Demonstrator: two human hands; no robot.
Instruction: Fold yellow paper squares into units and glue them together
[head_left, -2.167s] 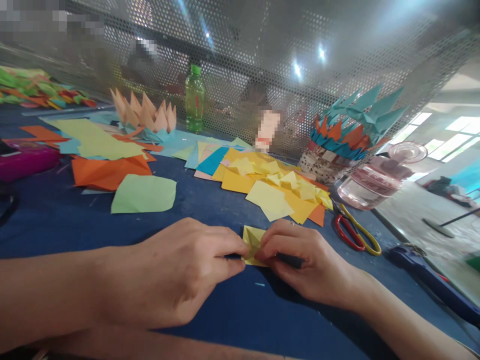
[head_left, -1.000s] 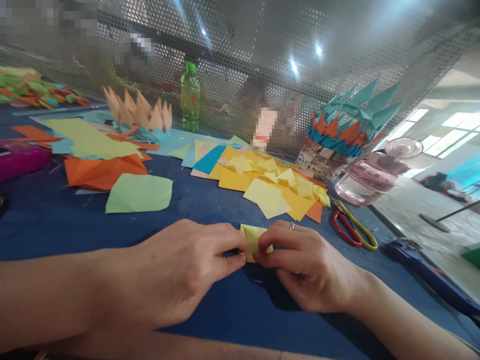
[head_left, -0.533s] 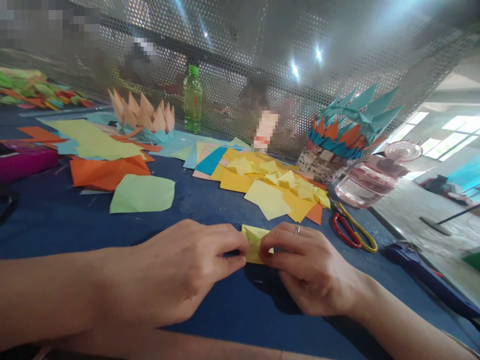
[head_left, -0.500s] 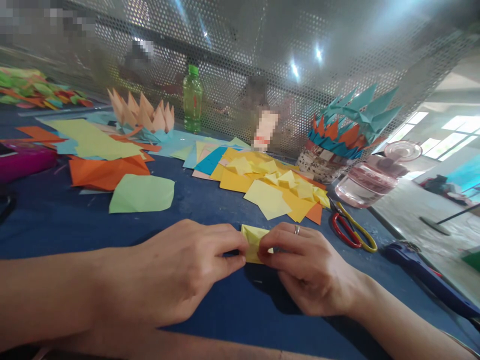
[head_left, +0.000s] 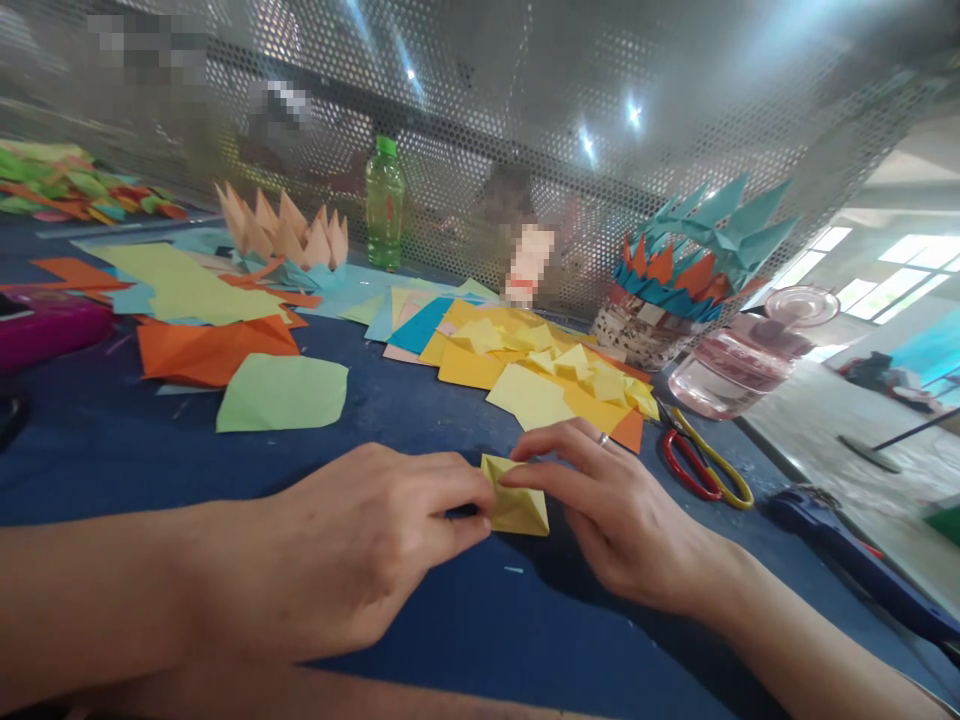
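Observation:
A small folded yellow paper piece [head_left: 516, 502] lies on the blue table [head_left: 450, 640] between my hands. My left hand [head_left: 360, 545] pinches its left edge with thumb and forefinger. My right hand [head_left: 615, 505], a ring on one finger, has its fingers stretched out; a fingertip presses down on the top of the paper. A pile of yellow and orange paper squares [head_left: 540, 375] lies just beyond my hands.
Red and yellow scissors [head_left: 705, 465] lie to the right, with a clear pink jar [head_left: 739, 360] and a paper-spiked basket [head_left: 675, 290] behind them. Left are green [head_left: 281, 392] and orange [head_left: 214, 350] sheets, a peach paper crown [head_left: 285, 225] and a green bottle [head_left: 385, 205]. A perforated metal screen [head_left: 525, 120] backs the table.
My right hand has let go of its pinch and opened, fingers now stretched over the yellow paper, which lies flatter and shows more. My left hand has kept its grip.

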